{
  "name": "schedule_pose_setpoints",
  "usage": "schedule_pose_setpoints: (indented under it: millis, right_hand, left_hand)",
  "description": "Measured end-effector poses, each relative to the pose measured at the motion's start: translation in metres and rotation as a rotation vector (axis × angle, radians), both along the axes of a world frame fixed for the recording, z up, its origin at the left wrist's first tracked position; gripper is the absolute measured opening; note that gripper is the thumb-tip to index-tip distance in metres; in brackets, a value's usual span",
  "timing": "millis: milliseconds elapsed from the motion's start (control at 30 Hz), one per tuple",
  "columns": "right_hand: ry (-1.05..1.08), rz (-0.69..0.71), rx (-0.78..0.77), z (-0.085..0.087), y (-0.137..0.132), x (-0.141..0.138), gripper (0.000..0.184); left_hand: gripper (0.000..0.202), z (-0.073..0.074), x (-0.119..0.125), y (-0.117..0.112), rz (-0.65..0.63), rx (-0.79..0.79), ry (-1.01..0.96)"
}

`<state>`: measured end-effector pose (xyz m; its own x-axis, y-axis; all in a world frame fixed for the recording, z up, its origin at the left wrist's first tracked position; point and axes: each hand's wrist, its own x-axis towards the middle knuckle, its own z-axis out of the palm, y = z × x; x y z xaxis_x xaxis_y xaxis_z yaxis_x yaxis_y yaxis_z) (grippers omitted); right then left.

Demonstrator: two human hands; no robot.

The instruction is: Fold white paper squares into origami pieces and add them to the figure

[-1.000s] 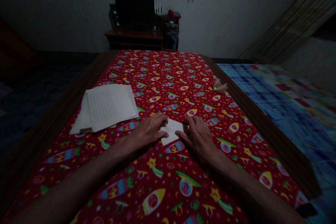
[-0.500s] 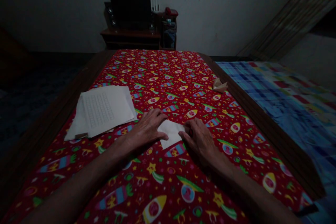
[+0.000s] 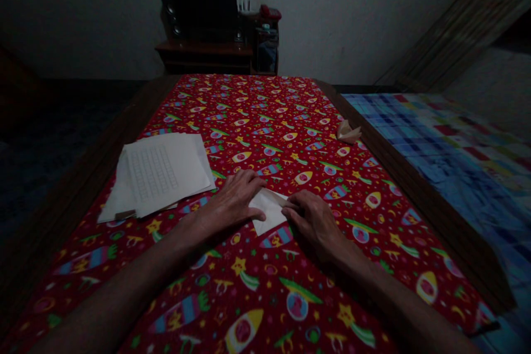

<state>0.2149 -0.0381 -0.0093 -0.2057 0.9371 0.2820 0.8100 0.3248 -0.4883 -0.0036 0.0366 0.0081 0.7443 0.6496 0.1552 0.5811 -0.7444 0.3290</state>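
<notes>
A small folded white paper (image 3: 268, 213) lies on the red patterned tablecloth (image 3: 296, 260) between my two hands. My left hand (image 3: 236, 199) holds its left side, the thumb resting on the paper and the curved fingers at the far edge. At the right end of the paper, my right hand (image 3: 313, 215) has thumb and fingers closed in a pinch on a raised flap. The fingertips of that hand partly hide the paper's right corner.
Left of my hands is a stack of paper sheets (image 3: 188, 163), the top one printed with a grid. A brownish folded paper piece (image 3: 348, 133) sits near the table's right edge. Beyond the table stand a dark monitor (image 3: 203, 8) and a red telephone (image 3: 270, 12).
The far-right part of the paper has been lifted into a raised flap by my right hand. My left hand stays in place on the paper. The view has tilted slightly.
</notes>
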Motion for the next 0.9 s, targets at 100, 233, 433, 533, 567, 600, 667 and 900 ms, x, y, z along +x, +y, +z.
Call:
schedule_pose_setpoints:
  millis: [100, 233, 433, 533, 567, 600, 667, 900]
  right_hand:
    - [0.020, 0.023, 0.024, 0.000, 0.000, -0.001, 0.005]
    - [-0.027, 0.043, 0.108, -0.003, -0.001, -0.002, 0.009]
    - [-0.096, 0.058, 0.146, -0.004, -0.002, -0.002, 0.010]
    - [-0.157, 0.077, 0.170, -0.003, -0.003, -0.003, 0.011]
    - [-0.183, 0.086, 0.176, -0.003, -0.003, -0.003, 0.012]
    - [-0.204, 0.095, 0.184, -0.003, -0.003, -0.003, 0.013]
    - [-0.234, 0.111, 0.204, -0.005, -0.003, -0.003, 0.016]
    - [-0.298, 0.237, 0.296, -0.005, -0.008, -0.001, 0.020]
  left_hand:
    - [0.055, 0.004, 0.000, -0.001, -0.023, -0.026, -0.020]
    - [0.043, 0.005, 0.002, -0.002, -0.063, -0.027, -0.041]
    - [0.043, -0.002, 0.002, 0.003, -0.076, -0.007, -0.086]
    - [0.029, -0.004, 0.001, 0.005, -0.096, -0.065, -0.088]
    - [0.025, -0.004, 0.001, 0.006, -0.086, -0.069, -0.095]
    - [0.021, -0.004, 0.001, 0.005, -0.074, -0.067, -0.098]
    - [0.014, -0.004, 0.001, 0.004, -0.055, -0.045, -0.096]
    - [0.012, -0.004, -0.003, -0.004, -0.110, 0.171, -0.089]
